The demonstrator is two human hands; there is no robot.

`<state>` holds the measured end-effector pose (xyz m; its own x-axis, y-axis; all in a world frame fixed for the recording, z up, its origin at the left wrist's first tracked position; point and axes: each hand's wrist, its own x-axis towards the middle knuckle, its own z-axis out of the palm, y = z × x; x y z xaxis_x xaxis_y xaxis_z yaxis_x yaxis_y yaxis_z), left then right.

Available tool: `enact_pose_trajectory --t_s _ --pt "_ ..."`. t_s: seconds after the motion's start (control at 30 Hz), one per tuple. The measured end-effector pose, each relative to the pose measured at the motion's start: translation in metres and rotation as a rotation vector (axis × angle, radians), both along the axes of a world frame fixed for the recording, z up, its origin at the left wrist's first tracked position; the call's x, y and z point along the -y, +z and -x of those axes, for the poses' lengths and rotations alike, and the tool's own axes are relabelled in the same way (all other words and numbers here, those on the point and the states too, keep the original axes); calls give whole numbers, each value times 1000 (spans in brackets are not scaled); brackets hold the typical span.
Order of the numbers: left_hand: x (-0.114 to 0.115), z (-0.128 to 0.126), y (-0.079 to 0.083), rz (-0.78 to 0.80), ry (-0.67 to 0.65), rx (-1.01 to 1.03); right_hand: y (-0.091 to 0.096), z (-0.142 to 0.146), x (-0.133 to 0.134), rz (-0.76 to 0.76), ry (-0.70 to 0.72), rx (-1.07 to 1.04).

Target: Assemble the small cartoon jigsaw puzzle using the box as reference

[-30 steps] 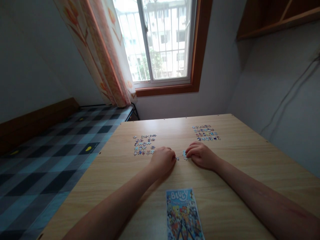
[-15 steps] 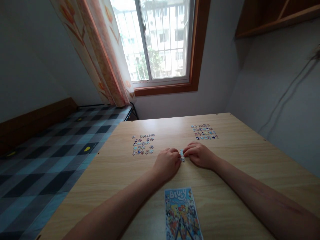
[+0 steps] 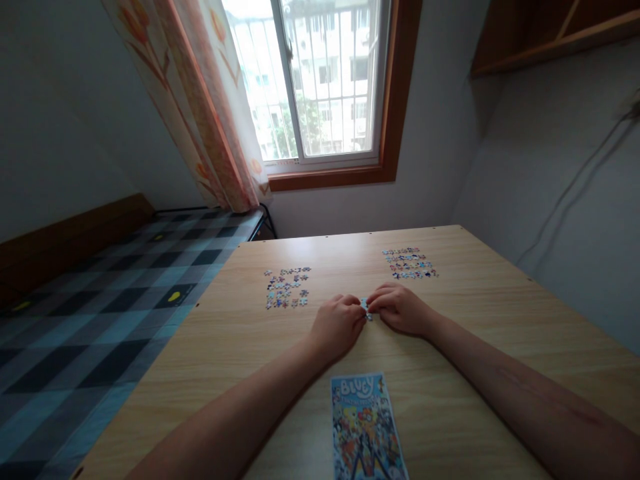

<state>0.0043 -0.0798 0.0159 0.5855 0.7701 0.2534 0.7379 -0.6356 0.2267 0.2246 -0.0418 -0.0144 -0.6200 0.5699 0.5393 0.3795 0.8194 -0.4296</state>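
Both hands meet at the middle of the wooden table (image 3: 475, 373). My left hand (image 3: 338, 324) and my right hand (image 3: 400, 308) each pinch small puzzle pieces (image 3: 367, 309), pressed together between the fingertips just above the tabletop. A loose group of puzzle pieces (image 3: 286, 288) lies left of my hands. A second group of pieces (image 3: 410, 263) is spread out farther back on the right. A colourful "Bluey" picture card (image 3: 367, 429) lies flat near the table's front edge, between my forearms.
A bed with a blue and black checked cover (image 3: 100, 313) runs along the table's left side. Behind the table are a window (image 3: 320, 80) and a patterned curtain (image 3: 200, 120). A wooden shelf (image 3: 550, 33) hangs on the right wall.
My hands have drawn together. The left hand moved right, bringing its piece against the pieces under my right fingers, and the gap between them has closed.
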Motion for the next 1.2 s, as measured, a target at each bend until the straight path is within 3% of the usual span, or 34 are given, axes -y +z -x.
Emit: enact_pose_trajectory --t_s 0.63,0.9,1.2 --pt "-1 0 -3 -73 -20 -34 -2 0 -1 -16 -5 -5" --pt "-4 -1 -4 -123 -29 -67 -7 -1 -3 -92 -151 -70" --pt "-6 -1 -7 -127 -13 -65 -8 -2 -5 -88 -194 -37"
